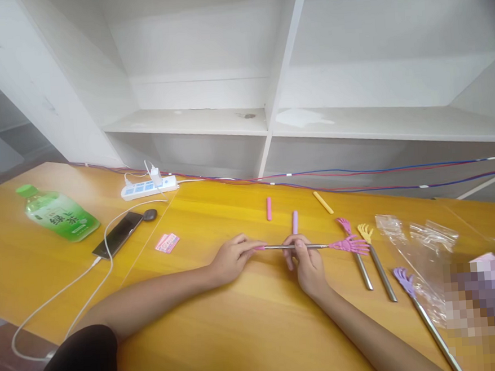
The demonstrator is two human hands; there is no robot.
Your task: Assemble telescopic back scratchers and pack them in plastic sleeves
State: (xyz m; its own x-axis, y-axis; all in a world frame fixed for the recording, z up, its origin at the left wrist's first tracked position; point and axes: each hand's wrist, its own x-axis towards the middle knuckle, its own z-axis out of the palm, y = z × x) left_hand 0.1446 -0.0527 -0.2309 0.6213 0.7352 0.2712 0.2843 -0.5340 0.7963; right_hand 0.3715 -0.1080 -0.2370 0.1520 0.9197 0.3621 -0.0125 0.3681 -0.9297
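Pink scratcher point(275, 247) was over the table point(223, 328), held roughly lvl: L hand point(231, 260) had fingers pinching the end, R hand point(308, 265) fingers pinching the rod. Looked light n stiff, metal prob slick, claw point(348, 245) maybe bendy, so rod was best grip imo.

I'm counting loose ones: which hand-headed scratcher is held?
The pink-headed, silvery metal-rod scratcher, held by left hand and right hand; the other pink scratcher, yellow scratcher and purple scratcher are unheld.
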